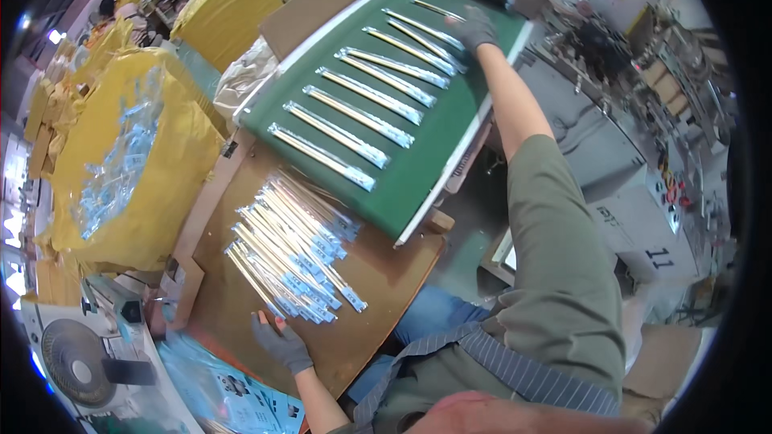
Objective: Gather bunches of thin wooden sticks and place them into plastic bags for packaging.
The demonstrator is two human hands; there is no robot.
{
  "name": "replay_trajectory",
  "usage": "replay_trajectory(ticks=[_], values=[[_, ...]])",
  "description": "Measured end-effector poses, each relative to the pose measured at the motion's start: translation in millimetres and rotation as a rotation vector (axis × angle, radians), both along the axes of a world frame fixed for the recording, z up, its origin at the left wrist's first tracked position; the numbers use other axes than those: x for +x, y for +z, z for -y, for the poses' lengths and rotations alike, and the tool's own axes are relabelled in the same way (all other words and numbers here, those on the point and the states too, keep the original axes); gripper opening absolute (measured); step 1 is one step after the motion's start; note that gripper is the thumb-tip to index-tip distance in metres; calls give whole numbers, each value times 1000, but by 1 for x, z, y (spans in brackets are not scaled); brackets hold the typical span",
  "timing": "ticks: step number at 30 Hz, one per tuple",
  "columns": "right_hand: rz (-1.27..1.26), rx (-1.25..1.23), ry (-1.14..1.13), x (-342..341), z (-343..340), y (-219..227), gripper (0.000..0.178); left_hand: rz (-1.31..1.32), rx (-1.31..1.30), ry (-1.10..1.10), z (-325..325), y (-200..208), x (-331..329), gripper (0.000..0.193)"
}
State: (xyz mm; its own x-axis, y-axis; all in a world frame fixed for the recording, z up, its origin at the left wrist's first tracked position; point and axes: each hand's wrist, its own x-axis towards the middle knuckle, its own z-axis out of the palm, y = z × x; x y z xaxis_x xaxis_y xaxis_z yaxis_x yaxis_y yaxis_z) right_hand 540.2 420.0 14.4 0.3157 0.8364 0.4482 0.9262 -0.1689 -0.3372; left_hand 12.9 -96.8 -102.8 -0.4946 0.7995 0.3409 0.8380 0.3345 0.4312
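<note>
Several wrapped pairs of chopsticks (354, 99) lie slantwise in a row on a green conveyor belt (434, 145), each in a clear sleeve with a blue end. At the belt's far right, my right hand (476, 30) in a grey glove reaches over the blue ends of the farthest packs, fingers apart; whether it touches one is unclear. Below the belt, a pile of the same wrapped chopsticks (285, 245) rests on a brown board (378, 273). My left hand (283, 344), in a grey glove with bare fingertips, is open at the board's near edge beside the pile.
To the left stands a yellow sack (181, 193) holding blue-and-clear wrappers. Blue printed bags (217, 382) lie at the lower left, near a fan (80, 370). Grey machinery (635, 217) is on the right. A cardboard piece (322, 4) borders the belt.
</note>
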Motion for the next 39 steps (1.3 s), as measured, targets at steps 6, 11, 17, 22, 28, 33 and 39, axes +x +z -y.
replay_trajectory(ticks=[6, 11, 17, 22, 28, 33, 39], values=[[-135, -361, 525, -67, 32, 11, 73, 57, -37, 50, 1, 18, 13, 46], [85, -219, 1051, -218, 173, -5, 72, 672, 174, 9, -55, -5, 12, 41], [94, -291, 1072, -374, 289, -19, 79, 544, 203, 198, -131, -22, 20, 59], [-607, -638, 540, -376, 232, -75, 87, 758, 181, 242, -141, 28, 41, 64], [-623, -1028, 1092, -428, 307, -62, 93, 1764, 394, 124, -122, 30, 2, 62], [-1451, -1099, 894, -435, 351, -31, 58, 1406, 294, 59, -79, 72, 0, 53], [-1458, -869, 1512, -402, 385, 42, 89, 805, 343, -575, -15, 126, -17, 60]])
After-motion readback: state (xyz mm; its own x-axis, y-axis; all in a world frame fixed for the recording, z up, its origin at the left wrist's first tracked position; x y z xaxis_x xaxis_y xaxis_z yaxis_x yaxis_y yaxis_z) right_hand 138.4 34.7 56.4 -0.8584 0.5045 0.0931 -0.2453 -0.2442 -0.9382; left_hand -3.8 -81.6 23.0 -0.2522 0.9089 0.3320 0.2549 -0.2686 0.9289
